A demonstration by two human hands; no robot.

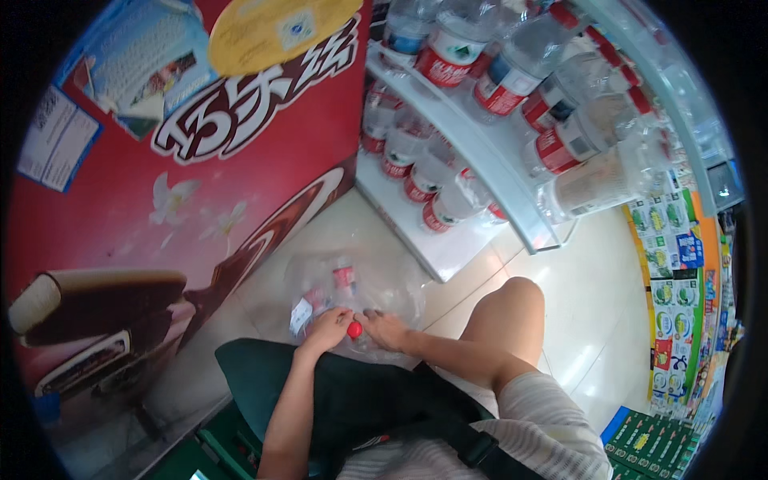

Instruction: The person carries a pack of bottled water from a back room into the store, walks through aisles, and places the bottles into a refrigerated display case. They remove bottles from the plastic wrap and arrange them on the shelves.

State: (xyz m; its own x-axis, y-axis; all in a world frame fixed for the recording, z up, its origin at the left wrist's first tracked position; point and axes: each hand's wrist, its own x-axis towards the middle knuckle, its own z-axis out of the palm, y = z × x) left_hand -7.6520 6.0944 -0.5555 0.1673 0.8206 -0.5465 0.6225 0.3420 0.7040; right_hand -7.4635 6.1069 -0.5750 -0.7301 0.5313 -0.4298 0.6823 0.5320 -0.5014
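Note:
On the floor before me lies a clear plastic wrap (pixel 396 276) with water bottles that bear red and white labels. One bottle (pixel 344 277) stands in it, and a bottle's red cap (pixel 354 329) shows between my hands. My left hand (pixel 330 330) is at the wrap's near left side, fingertips close to the cap, beside a white label (pixel 300 314). My right hand (pixel 384 329) rests on the wrap to the right of the cap, fingers bent. Whether either hand grips the film or a bottle cannot be made out.
A metal shelf rack (pixel 462 129) of large water bottles (pixel 504 75) stands ahead on the right, over a white base (pixel 441 258). A red printed cabinet (pixel 264 174) is on the left. Green crates (pixel 231 438) stand at lower left, packaged goods (pixel 675 288) at far right.

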